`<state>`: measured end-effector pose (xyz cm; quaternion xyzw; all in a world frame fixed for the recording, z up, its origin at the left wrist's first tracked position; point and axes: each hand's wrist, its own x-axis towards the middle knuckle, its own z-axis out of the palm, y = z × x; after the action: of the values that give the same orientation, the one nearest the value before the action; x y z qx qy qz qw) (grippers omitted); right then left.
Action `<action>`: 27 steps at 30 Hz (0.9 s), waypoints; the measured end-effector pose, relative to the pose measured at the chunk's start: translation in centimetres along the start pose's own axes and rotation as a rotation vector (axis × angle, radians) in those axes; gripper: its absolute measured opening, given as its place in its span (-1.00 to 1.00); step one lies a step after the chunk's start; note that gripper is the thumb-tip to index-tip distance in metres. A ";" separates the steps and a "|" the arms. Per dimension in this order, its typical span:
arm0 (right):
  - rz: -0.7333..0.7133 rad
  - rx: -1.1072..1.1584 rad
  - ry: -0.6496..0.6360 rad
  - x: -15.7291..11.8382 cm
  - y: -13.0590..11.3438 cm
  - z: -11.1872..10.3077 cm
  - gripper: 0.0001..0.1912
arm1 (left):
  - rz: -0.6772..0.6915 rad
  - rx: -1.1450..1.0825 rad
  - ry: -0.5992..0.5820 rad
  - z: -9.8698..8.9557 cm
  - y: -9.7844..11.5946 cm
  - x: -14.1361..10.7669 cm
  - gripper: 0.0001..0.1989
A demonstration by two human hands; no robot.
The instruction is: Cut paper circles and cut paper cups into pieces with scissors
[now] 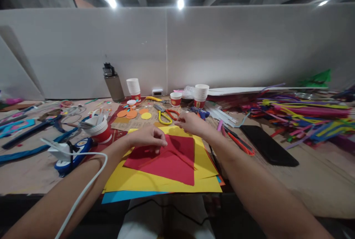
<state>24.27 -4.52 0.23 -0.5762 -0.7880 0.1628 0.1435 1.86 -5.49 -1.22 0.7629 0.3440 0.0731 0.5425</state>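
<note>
A red sheet [177, 165] lies on larger yellow sheets [205, 161], and the edge of a blue sheet [124, 197] shows beneath them. On the red sheet is a thin bent red strip [183, 157]. My left hand [149, 138] is over the red sheet's upper left, fingers curled; what they hold, if anything, is hidden. Beyond the sheet's top edge, near the red-handled tool [172, 114], my right hand [190, 122] has its fingers pinched together, and I cannot make out anything between them. Yellow-handled scissors [164, 116] lie just left of it.
Stacked paper cups [201, 95] and a bottle [113, 84] stand at the back. Orange and yellow discs [146, 116] lie behind my left hand. A cup of tools [100, 130] and a blue power strip [73, 157] are left; a black phone [269, 146] and colourful pipe cleaners [307, 117] are right.
</note>
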 end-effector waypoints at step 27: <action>0.163 -0.540 0.510 7.3 6.1 -9.3 -0.62 | 0.163 0.009 0.756 1.0 -3.0 3.0 -0.73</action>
<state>31.24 5.00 6.40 -0.6761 -0.6930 -0.1886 0.1643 3.29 -3.92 -5.08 0.7093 0.4582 0.3908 0.3663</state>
